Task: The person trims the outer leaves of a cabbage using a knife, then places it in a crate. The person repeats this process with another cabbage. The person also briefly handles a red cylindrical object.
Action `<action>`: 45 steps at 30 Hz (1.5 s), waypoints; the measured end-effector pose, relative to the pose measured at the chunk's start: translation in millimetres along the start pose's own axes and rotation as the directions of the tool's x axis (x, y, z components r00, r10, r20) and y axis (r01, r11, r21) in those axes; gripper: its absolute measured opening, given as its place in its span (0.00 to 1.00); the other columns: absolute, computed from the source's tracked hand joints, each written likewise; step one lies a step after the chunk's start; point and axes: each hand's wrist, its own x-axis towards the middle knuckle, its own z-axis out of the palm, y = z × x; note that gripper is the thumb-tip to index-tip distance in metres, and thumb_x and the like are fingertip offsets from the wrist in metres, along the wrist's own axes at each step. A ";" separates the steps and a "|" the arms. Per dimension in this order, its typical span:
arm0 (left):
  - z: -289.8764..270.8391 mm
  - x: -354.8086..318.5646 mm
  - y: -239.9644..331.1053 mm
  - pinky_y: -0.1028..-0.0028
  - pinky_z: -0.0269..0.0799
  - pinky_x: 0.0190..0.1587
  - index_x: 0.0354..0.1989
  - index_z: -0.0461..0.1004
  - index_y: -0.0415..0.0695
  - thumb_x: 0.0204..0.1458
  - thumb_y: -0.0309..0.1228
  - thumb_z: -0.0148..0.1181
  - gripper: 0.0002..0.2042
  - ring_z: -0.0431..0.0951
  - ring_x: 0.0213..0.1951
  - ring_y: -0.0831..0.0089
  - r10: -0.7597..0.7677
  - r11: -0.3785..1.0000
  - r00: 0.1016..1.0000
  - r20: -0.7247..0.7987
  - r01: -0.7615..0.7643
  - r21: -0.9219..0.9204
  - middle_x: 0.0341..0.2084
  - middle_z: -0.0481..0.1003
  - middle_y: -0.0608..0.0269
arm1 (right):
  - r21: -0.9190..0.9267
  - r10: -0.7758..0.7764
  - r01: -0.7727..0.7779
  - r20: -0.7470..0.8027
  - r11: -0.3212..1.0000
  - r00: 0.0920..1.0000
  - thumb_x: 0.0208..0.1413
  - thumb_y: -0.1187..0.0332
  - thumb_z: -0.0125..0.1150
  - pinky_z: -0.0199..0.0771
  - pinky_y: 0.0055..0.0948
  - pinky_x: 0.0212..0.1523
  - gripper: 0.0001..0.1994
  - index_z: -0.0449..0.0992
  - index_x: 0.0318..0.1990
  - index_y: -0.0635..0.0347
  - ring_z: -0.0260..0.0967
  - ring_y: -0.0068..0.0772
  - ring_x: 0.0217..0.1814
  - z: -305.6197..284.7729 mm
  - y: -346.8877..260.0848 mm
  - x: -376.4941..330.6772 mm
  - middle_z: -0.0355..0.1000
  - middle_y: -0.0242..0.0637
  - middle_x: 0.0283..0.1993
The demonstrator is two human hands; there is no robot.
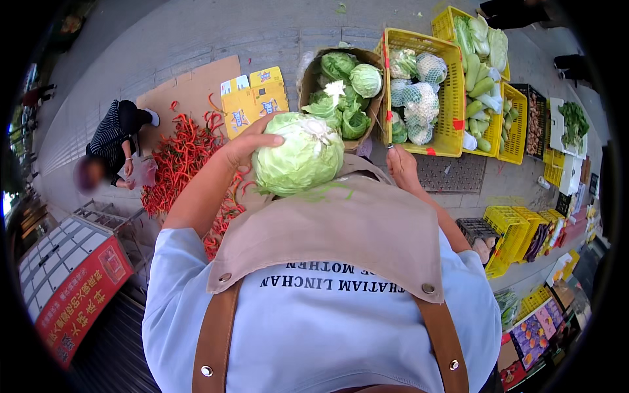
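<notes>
Gripping a pale green cabbage (298, 160) by its left side, the left hand (249, 143) holds it above the apron (327, 226), overlapping the near left part of an open carton (375, 114) in the head view. The right hand (402, 167), well apart from the left, is curled closed around a slim object (391, 147) — too small to make out — by the near left corner of a yellow crate (452, 124). Grey paving (295, 33) stretches beyond the carton's far edge; a metal grate (452, 175) lies along the crate's near edge. Green cabbages (365, 80) fill the carton — pale heads in netting (420, 108) fill the crate. Left of the carton, red chilies (177, 164) cover the near part of a cardboard sheet (190, 85), a person (114, 141) bending at its left edge.
</notes>
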 end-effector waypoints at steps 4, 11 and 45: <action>62.1 -76.4 -116.0 0.68 0.64 0.52 0.57 0.56 0.40 0.35 0.39 0.62 0.37 0.67 0.51 0.63 -0.306 0.815 0.952 0.015 0.270 -0.512 0.50 0.65 0.53 | 0.219 0.545 -0.591 0.235 0.777 0.804 0.51 0.59 0.58 0.59 0.19 0.18 0.14 0.64 0.29 0.59 0.57 0.15 0.18 -28.2 -80.1 -126.3 0.60 0.25 0.18; 58.2 -134.1 -176.5 0.64 0.66 0.52 0.55 0.58 0.39 0.44 0.43 0.55 0.31 0.69 0.50 0.61 -0.179 0.604 0.964 -0.199 -0.052 -0.795 0.49 0.67 0.53 | 0.236 0.628 -0.833 0.563 0.501 0.537 0.50 0.60 0.59 0.71 0.30 0.42 0.19 0.66 0.46 0.60 0.65 0.27 0.44 4.0 -132.7 -138.7 0.66 0.37 0.43; 116.0 -93.7 -135.9 0.55 0.58 0.56 0.56 0.60 0.49 0.52 0.48 0.43 0.25 0.63 0.54 0.57 0.177 0.286 0.905 -0.387 -0.423 -0.860 0.54 0.62 0.58 | 0.791 0.653 -0.585 0.348 0.181 0.672 0.45 0.75 0.59 0.68 0.23 0.27 0.10 0.67 0.35 0.57 0.65 0.28 0.31 -2.4 -232.4 -88.6 0.65 0.32 0.33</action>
